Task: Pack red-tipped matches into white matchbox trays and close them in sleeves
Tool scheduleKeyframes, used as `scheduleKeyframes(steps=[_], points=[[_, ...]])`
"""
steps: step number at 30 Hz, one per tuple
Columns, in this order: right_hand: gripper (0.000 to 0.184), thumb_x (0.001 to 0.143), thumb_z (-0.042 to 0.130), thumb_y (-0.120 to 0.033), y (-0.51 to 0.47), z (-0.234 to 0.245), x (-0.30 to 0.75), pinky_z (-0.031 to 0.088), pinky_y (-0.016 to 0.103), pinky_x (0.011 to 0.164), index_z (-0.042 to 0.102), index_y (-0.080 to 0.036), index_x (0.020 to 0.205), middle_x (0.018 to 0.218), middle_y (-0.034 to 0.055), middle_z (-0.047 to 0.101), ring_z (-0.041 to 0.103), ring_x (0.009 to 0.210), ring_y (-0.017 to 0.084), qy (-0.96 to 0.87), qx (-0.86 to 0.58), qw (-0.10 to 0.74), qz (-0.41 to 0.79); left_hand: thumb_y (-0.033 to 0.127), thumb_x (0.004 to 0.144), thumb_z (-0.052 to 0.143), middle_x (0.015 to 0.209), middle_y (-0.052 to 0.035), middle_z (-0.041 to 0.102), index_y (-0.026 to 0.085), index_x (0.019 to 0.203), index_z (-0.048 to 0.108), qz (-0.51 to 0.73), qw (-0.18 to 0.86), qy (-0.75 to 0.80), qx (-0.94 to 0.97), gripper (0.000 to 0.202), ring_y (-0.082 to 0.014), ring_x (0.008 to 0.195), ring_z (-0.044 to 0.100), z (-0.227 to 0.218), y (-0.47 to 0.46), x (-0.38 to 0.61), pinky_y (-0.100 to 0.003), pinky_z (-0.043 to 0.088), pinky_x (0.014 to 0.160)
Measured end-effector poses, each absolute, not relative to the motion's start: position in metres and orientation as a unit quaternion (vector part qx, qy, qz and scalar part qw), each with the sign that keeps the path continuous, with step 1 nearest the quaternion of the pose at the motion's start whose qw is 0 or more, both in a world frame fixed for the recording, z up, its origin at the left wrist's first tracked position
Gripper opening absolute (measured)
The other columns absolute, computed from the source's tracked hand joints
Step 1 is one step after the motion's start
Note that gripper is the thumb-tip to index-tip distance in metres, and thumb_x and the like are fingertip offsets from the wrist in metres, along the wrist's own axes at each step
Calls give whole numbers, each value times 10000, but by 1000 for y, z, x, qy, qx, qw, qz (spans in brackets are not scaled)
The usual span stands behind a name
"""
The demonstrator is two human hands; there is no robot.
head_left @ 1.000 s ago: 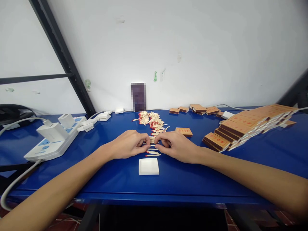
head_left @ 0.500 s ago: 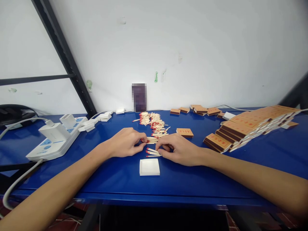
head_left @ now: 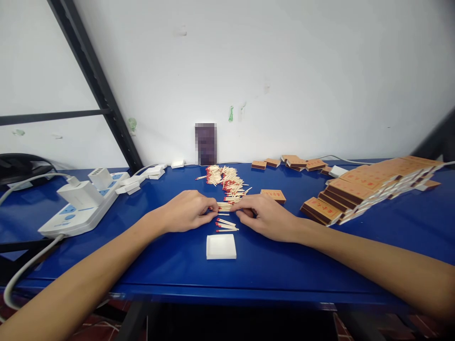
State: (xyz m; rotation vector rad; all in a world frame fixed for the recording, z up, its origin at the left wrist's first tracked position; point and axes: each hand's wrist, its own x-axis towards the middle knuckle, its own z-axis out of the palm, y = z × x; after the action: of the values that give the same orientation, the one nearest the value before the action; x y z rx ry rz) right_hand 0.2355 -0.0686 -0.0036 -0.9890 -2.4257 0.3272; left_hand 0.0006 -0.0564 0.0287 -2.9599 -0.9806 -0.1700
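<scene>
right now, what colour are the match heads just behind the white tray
Red: the match heads show best in the head view.

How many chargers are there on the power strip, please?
2: the larger charger on the nearer part, and the smaller charger farther along the power strip. Another could be hidden behind them.

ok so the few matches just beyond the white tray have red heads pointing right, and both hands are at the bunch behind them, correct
Not quite: the head view shows the few matches with their red heads pointing left. They do lie just beyond the white tray, and the left hand and right hand are at the bunch behind them.
</scene>
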Motion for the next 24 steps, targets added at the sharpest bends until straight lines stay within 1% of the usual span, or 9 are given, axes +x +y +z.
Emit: scheduleKeyframes(steps=[3,7,12,14,17,20,22,24], points=[[245,842,511,-130,-69,-3,235,331,251,588,734,-171,936,586,-25,553,468,567,113,-892,-359,247,121,261,930,485,637,32,601,200,887,623,-60,3,-305,-950,157,-121,557,508,24,-55,4,-248,330,616],[264,847,496,-121,-68,-3,236,315,252,577,738,-184,930,574,-30,535,455,570,116,-901,-336,242,130,276,952,467,668,22,618,196,908,629,-73,10,-291,-954,186,-120,579,523,20,-54,8,-250,336,633],[259,866,496,-150,-68,-7,238,343,253,602,730,-186,972,702,5,630,484,606,117,-902,-319,249,151,322,983,408,685,5,620,199,1001,626,-110,49,-310,-943,250,-142,623,522,27,-54,1,-263,347,643],[247,881,493,-171,-68,-7,238,350,252,601,727,-184,957,719,10,635,485,606,115,-902,-308,252,165,326,985,400,662,5,608,198,1004,629,-115,59,-322,-938,264,-148,621,517,30,-53,-2,-269,351,640],[229,894,489,-199,-69,-6,239,343,246,578,717,-189,901,643,-14,574,455,567,109,-896,-308,265,177,319,977,417,686,-2,635,202,1000,648,-98,65,-319,-940,260,-154,631,535,31,-53,-4,-280,358,648],[207,874,509,-187,-69,-5,238,339,243,574,708,-194,930,569,-46,481,431,533,106,-886,-339,270,165,309,971,434,784,-13,686,213,1034,660,-79,49,-308,-947,254,-154,666,572,28,-53,-3,-290,380,683],[229,859,517,-164,-68,-4,238,343,248,594,706,-194,986,577,-46,480,449,550,110,-889,-347,259,147,304,974,430,819,-16,700,216,1036,665,-71,33,-301,-950,259,-152,692,596,26,-53,-2,-290,397,714],[256,855,514,-150,-68,-4,237,343,253,611,705,-189,1022,604,-34,510,468,582,118,-896,-346,246,131,307,977,423,827,-21,706,211,1031,670,-69,24,-300,-951,270,-152,712,615,25,-52,-1,-288,409,733]])
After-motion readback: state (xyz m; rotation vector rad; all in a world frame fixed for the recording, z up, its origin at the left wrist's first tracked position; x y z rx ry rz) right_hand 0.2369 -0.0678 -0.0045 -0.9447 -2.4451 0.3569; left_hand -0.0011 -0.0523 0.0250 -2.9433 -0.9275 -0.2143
